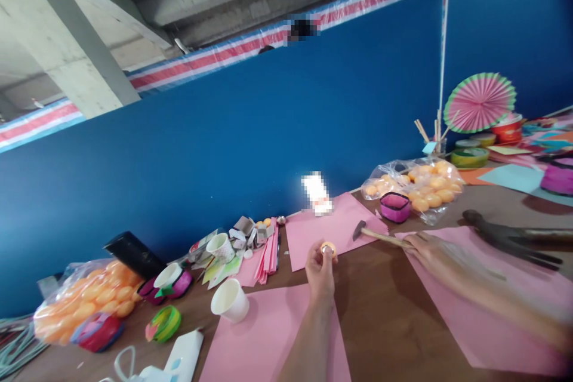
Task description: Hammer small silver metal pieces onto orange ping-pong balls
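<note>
My left hand (pixel 320 265) is raised over the middle of the table, its fingers pinching a small round orange thing (pixel 330 246) with a pale, shiny centre. It looks like one of the orange plastic balls, but its detail is too small to make out. To the right, my right hand (pixel 427 252) is closed around the wooden handle of a small hammer (pixel 380 236). The hammer's dark head points left, over the edge of a pink paper sheet (pixel 308 239). The right forearm is blurred and passes above another pink sheet (pixel 483 334).
Bags of orange balls (pixel 432 188) lie at the right and left. A white paper cup (pixel 230 301) stands on a near pink sheet (pixel 273 334). A large dark claw-like tool (pixel 510 239) lies right. A power strip (pixel 184 355) is at front left. A blue partition (pixel 268 137) closes the back.
</note>
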Demonstrator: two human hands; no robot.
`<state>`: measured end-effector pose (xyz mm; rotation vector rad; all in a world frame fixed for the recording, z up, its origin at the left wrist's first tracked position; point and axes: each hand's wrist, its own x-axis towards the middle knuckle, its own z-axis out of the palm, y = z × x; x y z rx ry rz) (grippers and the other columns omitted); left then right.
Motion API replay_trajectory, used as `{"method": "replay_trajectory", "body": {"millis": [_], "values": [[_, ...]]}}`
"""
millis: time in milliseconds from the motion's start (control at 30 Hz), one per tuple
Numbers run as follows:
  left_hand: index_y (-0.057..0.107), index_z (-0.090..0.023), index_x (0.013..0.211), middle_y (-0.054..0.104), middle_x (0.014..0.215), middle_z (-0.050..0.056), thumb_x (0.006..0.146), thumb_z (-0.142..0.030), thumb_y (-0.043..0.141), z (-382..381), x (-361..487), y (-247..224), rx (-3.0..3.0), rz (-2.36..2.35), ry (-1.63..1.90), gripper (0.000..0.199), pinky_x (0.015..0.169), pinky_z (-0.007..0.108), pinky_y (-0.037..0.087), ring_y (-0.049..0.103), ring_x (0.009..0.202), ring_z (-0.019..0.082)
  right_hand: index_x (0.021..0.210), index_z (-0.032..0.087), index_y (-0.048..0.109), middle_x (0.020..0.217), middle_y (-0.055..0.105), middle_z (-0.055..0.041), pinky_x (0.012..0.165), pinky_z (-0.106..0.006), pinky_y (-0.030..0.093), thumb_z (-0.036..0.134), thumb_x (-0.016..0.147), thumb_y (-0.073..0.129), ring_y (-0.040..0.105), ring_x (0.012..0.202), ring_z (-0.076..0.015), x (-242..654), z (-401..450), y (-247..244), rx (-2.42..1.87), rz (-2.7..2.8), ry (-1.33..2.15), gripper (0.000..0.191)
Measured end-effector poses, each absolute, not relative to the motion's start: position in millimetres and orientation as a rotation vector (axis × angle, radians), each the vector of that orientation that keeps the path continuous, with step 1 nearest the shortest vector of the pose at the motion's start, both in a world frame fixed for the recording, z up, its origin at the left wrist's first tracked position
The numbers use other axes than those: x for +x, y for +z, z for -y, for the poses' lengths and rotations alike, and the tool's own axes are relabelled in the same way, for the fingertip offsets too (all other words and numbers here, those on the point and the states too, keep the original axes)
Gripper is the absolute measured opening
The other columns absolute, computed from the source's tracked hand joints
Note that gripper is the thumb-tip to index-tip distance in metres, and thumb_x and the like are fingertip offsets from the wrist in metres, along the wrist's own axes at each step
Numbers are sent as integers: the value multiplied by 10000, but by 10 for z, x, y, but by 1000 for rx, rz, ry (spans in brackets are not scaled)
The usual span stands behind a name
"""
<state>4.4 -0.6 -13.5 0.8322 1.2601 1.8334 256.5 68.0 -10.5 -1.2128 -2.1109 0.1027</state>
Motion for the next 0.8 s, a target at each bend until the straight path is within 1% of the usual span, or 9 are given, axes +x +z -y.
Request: {"method": "replay_trajectory", "body": {"millis": [67,100,233,300,467,633,700,800], "values": [[548,-139,1100,629,808,54,702,-412,620,8,44,-129,841,-1272,1826,488,641,237,466,579,645,98,1018,266,562,863,630,-69,618,-284,412,237,840,427,612,775,-210,2591,-673,-71,-1180,2300,160,225],[538,-143,1123,627,814,53,702,-410,622,13,47,-119,844,-1277,1819,506,649,238,467,578,649,97,1020,265,552,877,623,-70,636,-294,413,232,842,421,600,802,-218,2602,-670,-51,-1181,2346,160,224],[491,-147,1206,621,818,41,684,-391,645,37,55,-75,843,-1335,1814,597,690,242,462,569,656,92,938,258,562,870,615,-51,693,-305,404,218,837,428,559,805,-214,2607,-657,4,-1167,2371,100,173],[517,-135,1184,625,825,46,670,-373,661,39,52,-74,850,-1369,1807,584,715,247,458,569,683,100,922,248,563,888,613,-51,712,-305,394,220,842,425,542,812,-212,2597,-654,2,-1155,2377,71,162],[574,-151,1106,630,941,76,626,-308,706,17,35,-117,881,-1332,1851,522,774,271,448,579,816,143,925,221,562,870,601,-46,721,-301,384,254,861,403,528,820,-206,2585,-656,-31,-1190,2382,26,175],[590,-158,1068,638,908,63,625,-300,704,40,48,-80,872,-1344,1837,479,747,251,450,583,792,133,910,207,574,870,601,-54,678,-293,392,281,857,403,534,789,-201,2592,-690,-82,-1184,2367,21,194],[587,-153,1075,641,904,63,629,-296,703,52,56,-57,865,-1339,1825,483,755,254,451,584,805,137,945,200,571,887,605,-61,688,-300,401,287,858,399,539,791,-204,2614,-728,-133,-1165,2382,33,211],[594,-142,1071,649,906,72,613,-298,719,55,64,-45,839,-1324,1822,500,792,280,451,589,840,156,1075,205,541,974,600,-75,748,-320,414,291,830,434,548,862,-221,2640,-773,-182,-1127,2375,23,280]]}}
